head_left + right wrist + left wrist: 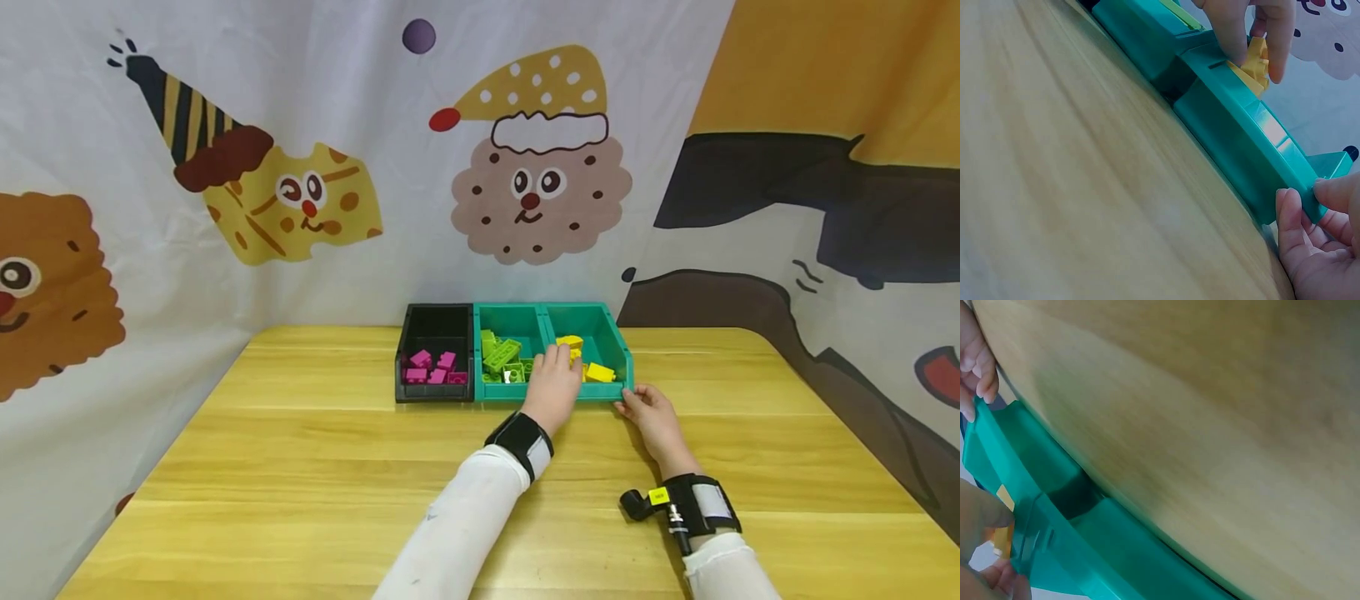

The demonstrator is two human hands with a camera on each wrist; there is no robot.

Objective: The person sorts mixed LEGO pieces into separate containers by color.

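Note:
My left hand (553, 387) reaches over the front of the right-hand green bin (628, 371). Its thumb and fingers pinch a yellow toy brick (1257, 59) just above the front rim, as the right wrist view shows. Other yellow bricks (600, 372) lie in that same bin. At the bin's front right corner, my right hand (656, 421) grips the rim, thumb on top and fingers against the outside. Lime green bricks (502, 356) fill part of the adjoining green bin (495, 392), just left of my left hand.
A black bin (435, 397) with several magenta bricks (437, 376) adjoins the green pair on the left. All stand near the back edge of the wooden table (300, 483). Behind hangs a white cloth (420, 208) printed with cartoon figures.

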